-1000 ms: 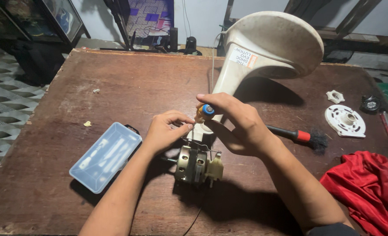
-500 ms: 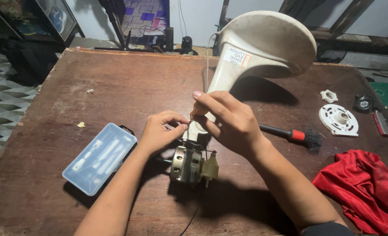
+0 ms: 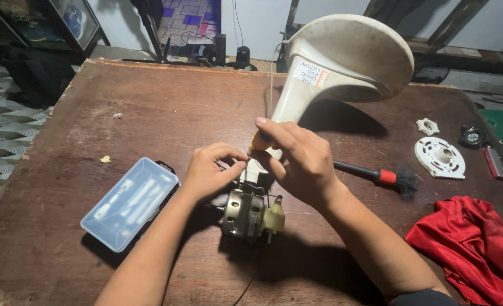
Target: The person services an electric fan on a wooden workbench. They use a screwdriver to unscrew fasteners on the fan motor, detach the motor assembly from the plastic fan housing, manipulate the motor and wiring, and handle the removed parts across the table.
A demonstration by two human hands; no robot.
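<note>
The right hand (image 3: 299,161) is seen curled around a tool with an orange and blue handle (image 3: 259,140); only the top of the handle shows between thumb and forefinger, and the tip is hidden by the hand. The grip is closed firmly, fingers wrapped. The left hand (image 3: 210,170) is held just beside it, fingers bent inward with thumb and forefinger pinched together at the same spot; what, if anything, is pinched cannot be made out.

Both hands are placed directly above a small electric motor (image 3: 250,212), metal-bodied with a cream plastic part on its right side. The motor lies near the middle of the table, at the lower end of a cream fan stand (image 3: 342,65) that is laid tilted, its round base raised toward the far edge.

The surface is a worn brown wooden table (image 3: 149,107). On it are noted: a clear plastic case (image 3: 129,203) to the left of the motor, a black brush with a red band (image 3: 379,175) to the right, a red cloth (image 3: 470,243) at the near right, and a white round plastic part (image 3: 440,157) farther right. Patterned floor tiles (image 3: 5,130) are visible at left.
</note>
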